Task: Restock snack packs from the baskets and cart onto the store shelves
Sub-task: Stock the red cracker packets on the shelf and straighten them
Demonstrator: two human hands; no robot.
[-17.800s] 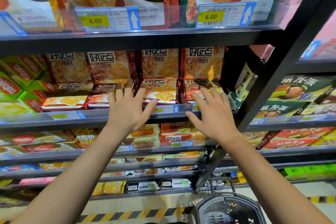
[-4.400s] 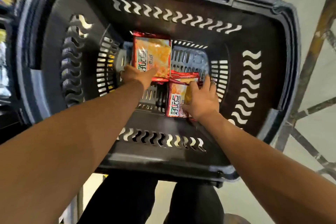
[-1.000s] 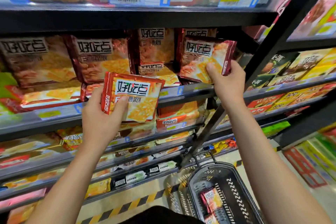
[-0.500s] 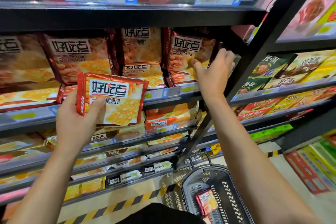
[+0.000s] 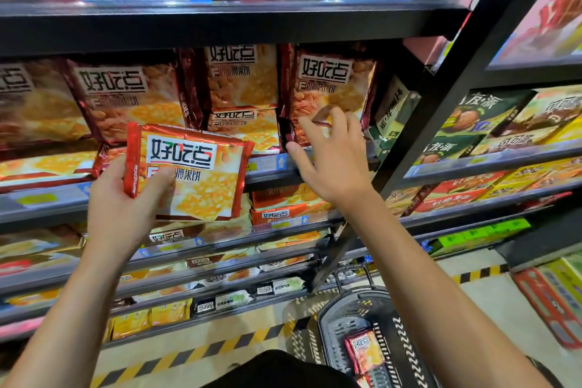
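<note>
Your right hand (image 5: 333, 157) had let go, fingers loosely spread, of the pack (image 5: 330, 88) now standing on the shelf (image 5: 315, 167), while your left hand (image 5: 122, 211) gripped another pack (image 5: 189, 173) just below-left of it, waiting.

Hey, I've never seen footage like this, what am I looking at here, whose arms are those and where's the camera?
No machine here: a person wears a wide-angle camera on the head, looking forward and down at their own bare arms. The left hand grips a shiny red-and-orange cracker pack in front of the black metal store shelves, which hold rows of similar packs. The right hand, fingers relaxed, reaches to an upright dark red pack on the shelf and holds nothing. Below on the floor stands a black plastic shopping basket with more packs inside.
</note>
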